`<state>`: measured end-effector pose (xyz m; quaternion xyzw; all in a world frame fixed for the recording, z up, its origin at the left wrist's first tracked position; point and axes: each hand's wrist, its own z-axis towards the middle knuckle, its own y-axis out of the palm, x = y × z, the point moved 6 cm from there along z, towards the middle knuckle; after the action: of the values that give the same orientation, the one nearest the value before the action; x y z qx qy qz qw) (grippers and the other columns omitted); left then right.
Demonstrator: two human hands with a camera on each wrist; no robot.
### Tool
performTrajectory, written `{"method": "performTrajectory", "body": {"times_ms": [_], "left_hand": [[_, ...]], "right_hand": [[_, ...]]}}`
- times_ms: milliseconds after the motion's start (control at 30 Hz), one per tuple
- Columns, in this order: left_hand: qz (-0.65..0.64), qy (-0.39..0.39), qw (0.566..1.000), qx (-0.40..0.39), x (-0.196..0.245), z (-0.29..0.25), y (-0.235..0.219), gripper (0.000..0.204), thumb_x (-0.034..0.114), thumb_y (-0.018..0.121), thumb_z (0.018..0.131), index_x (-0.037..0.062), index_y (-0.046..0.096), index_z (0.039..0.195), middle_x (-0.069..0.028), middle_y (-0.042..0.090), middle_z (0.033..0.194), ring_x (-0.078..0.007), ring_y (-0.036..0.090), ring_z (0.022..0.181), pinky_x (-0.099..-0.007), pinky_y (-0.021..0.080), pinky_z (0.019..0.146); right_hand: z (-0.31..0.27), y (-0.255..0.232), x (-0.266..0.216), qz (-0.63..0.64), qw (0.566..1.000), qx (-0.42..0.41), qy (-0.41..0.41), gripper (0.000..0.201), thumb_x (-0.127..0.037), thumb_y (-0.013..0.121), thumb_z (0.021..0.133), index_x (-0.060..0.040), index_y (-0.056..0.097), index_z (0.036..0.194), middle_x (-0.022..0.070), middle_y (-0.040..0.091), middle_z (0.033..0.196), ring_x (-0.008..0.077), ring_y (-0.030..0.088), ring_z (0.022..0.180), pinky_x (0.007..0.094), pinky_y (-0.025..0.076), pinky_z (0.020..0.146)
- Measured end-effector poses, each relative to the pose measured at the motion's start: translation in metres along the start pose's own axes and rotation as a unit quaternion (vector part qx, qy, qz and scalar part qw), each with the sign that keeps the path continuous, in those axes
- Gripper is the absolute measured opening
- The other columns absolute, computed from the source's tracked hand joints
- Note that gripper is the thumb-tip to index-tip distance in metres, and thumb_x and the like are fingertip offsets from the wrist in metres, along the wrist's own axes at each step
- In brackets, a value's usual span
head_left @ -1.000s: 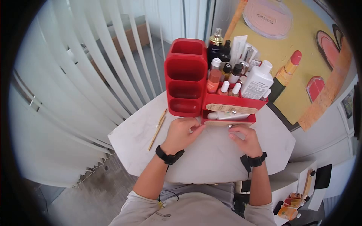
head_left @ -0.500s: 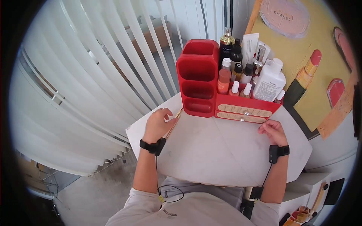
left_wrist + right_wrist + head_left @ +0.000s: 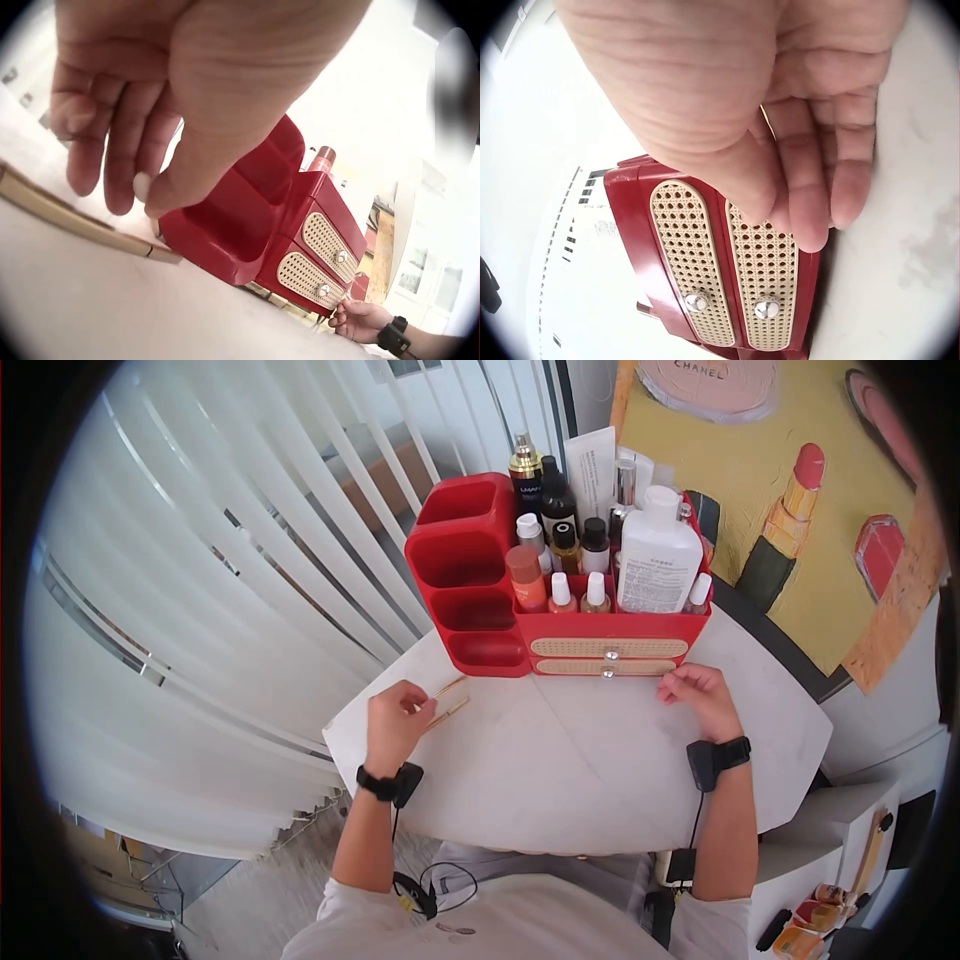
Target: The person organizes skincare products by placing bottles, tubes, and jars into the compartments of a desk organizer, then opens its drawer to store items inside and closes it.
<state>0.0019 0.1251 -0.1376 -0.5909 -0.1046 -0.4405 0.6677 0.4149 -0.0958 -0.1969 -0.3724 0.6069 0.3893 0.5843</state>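
Note:
My left hand [image 3: 400, 725] hovers at the table's left side with fingers loosely bent. Beside its fingertips lie slim gold sticks [image 3: 447, 714], pencil-like; in the left wrist view one gold stick [image 3: 82, 221] rests on the tabletop just below the fingers. At the lower right front corner of a red makeup organizer [image 3: 560, 625] is my right hand [image 3: 702, 695], its fingers loosely curled and holding nothing. In the right wrist view those fingertips overlap the end of the lower woven-front drawer [image 3: 761, 277]. Both drawers are closed, each with a round silver knob [image 3: 767, 309].
Bottles and tubes crowd the organizer's right side, with a large white bottle [image 3: 660, 560] in front. Its left column holds bare red compartments [image 3: 470, 615]. White blinds [image 3: 250, 620] hang at the left, and a painted board [image 3: 740, 510] leans behind on the right.
The lower drawer, open with a white tube inside, has been pushed closed. My left hand has moved left to the gold sticks. My right hand has shifted right, away from the knob.

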Motion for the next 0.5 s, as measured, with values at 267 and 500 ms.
{"method": "performTrajectory", "body": {"times_ms": [267, 500], "left_hand": [[-0.068, 0.22, 0.963, 0.14, 0.115, 0.02, -0.032, 0.011, -0.001, 0.082, 0.09, -0.002, 0.072, 0.092, -0.0066, 0.072, 0.084, -0.0115, 0.063, 0.069, -0.0263, 0.05, 0.064], [-0.044, 0.202, 0.976, 0.065, 0.073, 0.072, 0.015, 0.013, 0.004, 0.086, 0.084, 0.0012, 0.075, 0.091, -0.0089, 0.071, 0.078, -0.0203, 0.064, 0.065, -0.0314, 0.05, 0.06]], "right_hand": [[0.004, -0.003, 0.006, -0.003, 1.0, -0.005, -0.004, 0.017, -0.014, 0.071, 0.103, 0.0014, 0.076, 0.099, 0.0086, 0.077, 0.088, 0.0161, 0.072, 0.081, 0.0315, 0.058, 0.078], [-0.001, -0.002, 0.004, 0.001, 0.999, 0.021, -0.027, 0.017, -0.014, 0.07, 0.104, 0.0015, 0.077, 0.1, 0.0088, 0.077, 0.089, 0.0159, 0.072, 0.081, 0.0309, 0.058, 0.078]]}}
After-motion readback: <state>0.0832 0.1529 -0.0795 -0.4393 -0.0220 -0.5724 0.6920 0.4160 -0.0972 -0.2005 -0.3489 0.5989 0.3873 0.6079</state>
